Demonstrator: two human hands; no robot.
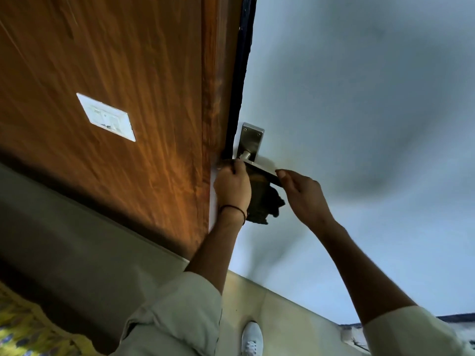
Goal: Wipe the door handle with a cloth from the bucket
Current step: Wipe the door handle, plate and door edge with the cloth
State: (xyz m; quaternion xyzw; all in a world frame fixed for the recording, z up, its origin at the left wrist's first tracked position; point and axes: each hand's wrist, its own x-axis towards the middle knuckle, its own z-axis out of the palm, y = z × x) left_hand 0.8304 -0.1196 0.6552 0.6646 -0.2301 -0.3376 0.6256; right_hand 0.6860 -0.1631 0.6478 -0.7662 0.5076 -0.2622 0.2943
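Pale rolled sleeves (pixel 174 312) and a white lace-up shoe (pixel 252 337) lie nearest. Beyond them the left hand (pixel 232 186) grips a dark olive crumpled cloth (pixel 259 204), fingers curled over its top edge. The cloth hangs from the brushed silver metal door handle (pixel 252 142), draped over its lever. The right hand (pixel 300 191) lays a fingertip on the lever's free end; whether its thumb pinches beneath I cannot tell. The cloth looks soft, limp and light, so bunching it round the stiff, slick lever should give the surest hold. Behind stand the pale blue-grey door (pixel 359 111) and, to the left, a brown wood-grain wall panel (pixel 128 60) bearing a white switch plate (pixel 106 116).
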